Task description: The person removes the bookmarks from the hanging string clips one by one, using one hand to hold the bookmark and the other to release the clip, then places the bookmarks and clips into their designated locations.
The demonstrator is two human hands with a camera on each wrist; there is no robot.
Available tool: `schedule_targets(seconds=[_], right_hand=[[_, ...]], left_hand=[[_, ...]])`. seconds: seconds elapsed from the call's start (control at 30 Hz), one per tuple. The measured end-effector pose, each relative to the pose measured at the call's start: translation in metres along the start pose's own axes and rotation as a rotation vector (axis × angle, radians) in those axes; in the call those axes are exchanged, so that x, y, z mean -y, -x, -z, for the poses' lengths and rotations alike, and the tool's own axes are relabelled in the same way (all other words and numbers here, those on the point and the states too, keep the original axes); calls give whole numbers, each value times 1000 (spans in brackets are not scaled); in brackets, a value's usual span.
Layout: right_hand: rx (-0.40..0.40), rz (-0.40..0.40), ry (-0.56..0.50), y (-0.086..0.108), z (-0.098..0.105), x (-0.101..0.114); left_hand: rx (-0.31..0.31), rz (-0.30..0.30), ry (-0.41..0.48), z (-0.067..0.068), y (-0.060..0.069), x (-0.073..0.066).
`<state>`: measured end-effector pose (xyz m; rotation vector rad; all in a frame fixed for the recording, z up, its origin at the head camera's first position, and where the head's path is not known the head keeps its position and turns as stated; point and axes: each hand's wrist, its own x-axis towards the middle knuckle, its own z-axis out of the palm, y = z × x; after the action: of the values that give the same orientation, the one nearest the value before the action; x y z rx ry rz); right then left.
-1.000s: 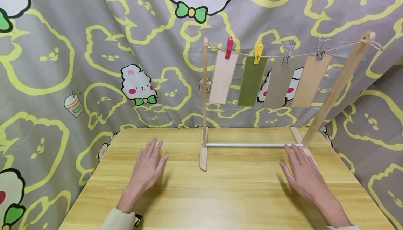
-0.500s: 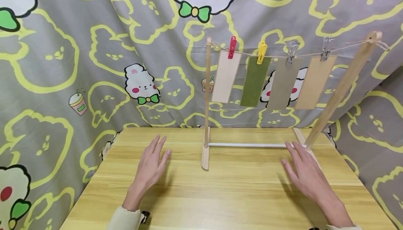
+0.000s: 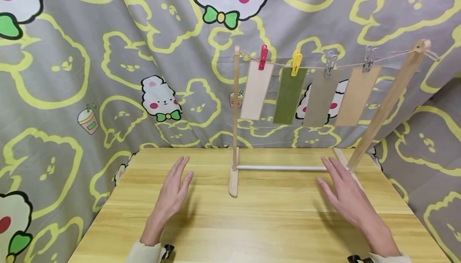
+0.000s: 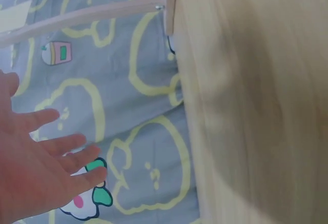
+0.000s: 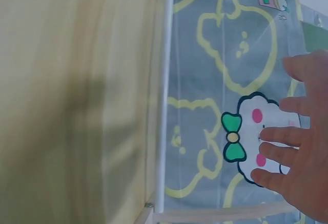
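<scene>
In the head view the left hand (image 3: 171,193) hovers over the table with straight fingers, left of the wooden rack's left foot (image 3: 233,185). The right hand (image 3: 349,199) is held over the table near the rack's right foot, its fingertips overlapping the white rod (image 3: 284,168) in view; contact cannot be told. Both hands hold nothing. From the string hang a pale pink card (image 3: 257,91) on a red clip (image 3: 263,57), a green card (image 3: 290,97) on a yellow clip (image 3: 296,63), a grey card (image 3: 321,99) and a tan card (image 3: 358,97) on grey clips.
The wooden table (image 3: 230,227) reaches back to a grey curtain (image 3: 72,75) with yellow outlines and cartoon animals. A thick slanted post (image 3: 389,105) stands at the rack's right, and a thin upright post (image 3: 235,111) at its left.
Both hands hover in nearly the same places with small shifts; the left has turned slightly, thumb nearer its fingers. The whole head view has shifted slightly. The cards and clips hang as before.
</scene>
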<state>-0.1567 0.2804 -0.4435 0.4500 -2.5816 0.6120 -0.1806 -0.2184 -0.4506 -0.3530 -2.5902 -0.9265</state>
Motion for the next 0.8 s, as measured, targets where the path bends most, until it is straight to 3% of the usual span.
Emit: schedule_targets(seconds=[0.23, 0.53, 0.8], right_hand=[[4, -27, -22, -10, 1, 7], [-25, -61, -73, -14, 2, 11], [-80, -37, -112, -17, 1, 13]], left_hand=[[-15, -5, 90, 2, -5, -5], [-52, -55, 166, -1, -15, -16], [-68, -84, 211, -7, -23, -25]])
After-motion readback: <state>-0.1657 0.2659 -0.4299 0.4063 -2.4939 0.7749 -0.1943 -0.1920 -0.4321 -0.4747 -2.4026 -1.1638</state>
